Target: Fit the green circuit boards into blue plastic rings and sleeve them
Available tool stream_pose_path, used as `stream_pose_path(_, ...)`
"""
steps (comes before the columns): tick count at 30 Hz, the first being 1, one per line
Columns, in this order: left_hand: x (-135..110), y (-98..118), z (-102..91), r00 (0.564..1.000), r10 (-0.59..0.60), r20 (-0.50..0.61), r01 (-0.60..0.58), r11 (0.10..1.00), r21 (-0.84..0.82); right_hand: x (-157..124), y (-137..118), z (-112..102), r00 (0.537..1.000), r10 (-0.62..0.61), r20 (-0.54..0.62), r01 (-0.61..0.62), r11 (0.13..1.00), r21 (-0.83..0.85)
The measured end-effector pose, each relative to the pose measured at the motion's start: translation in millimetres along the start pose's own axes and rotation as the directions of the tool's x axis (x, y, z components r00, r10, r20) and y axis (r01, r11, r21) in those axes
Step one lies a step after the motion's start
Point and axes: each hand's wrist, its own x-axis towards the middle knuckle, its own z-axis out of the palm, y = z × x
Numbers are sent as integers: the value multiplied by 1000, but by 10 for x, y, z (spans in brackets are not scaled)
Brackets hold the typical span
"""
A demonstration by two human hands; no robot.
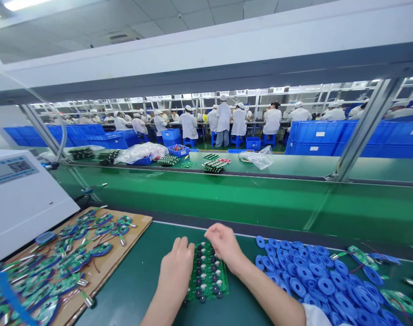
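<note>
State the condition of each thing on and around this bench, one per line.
Circuit-board panel: lying flat, fitted with parts
Left hand: at panel's left edge, fingers bent
Right hand: at panel's far right corner, fingers bent
Blue rings: loose, heaped
Cardboard: flat, strewn with wired boards
Clear plastic bags: crumpled
Blue crates: stacked

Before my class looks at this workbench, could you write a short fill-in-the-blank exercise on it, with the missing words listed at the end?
1. The green rectangular circuit panel with small round black parts lies ____ the person's left hand and right hand.
2. The heap of blue oval plastic rings lies to the person's ____.
3. The flat brown cardboard sheet lies to the person's ____.
4. Most of the background workers wear ____ coats.

Missing words: between; right; left; white.
</note>
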Motion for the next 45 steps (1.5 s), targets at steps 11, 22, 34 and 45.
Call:
stream_pose_path(11, -68, -93, 19, 1000, -5, -21, 2, 991, -132, -70, -51, 9, 995, 70, 74, -65, 996, -62)
stream_pose_path(22, -206, -258, -1, 997, -81, 8, 81, 966, -246, -256, -78, 54, 994, -47, 98, 86, 891, -445)
stream_pose_path(34, -165, -146, 109, 1000, -6, 21, 8, 992, -127, -67, -7, -75, 999, -18, 40, 11, 983, 185)
stream_pose_path(45, -168, -23, -33, 993, 113, 40, -112, 993, -29, -147, -60, -120, 991, 35, 126, -45, 996, 76)
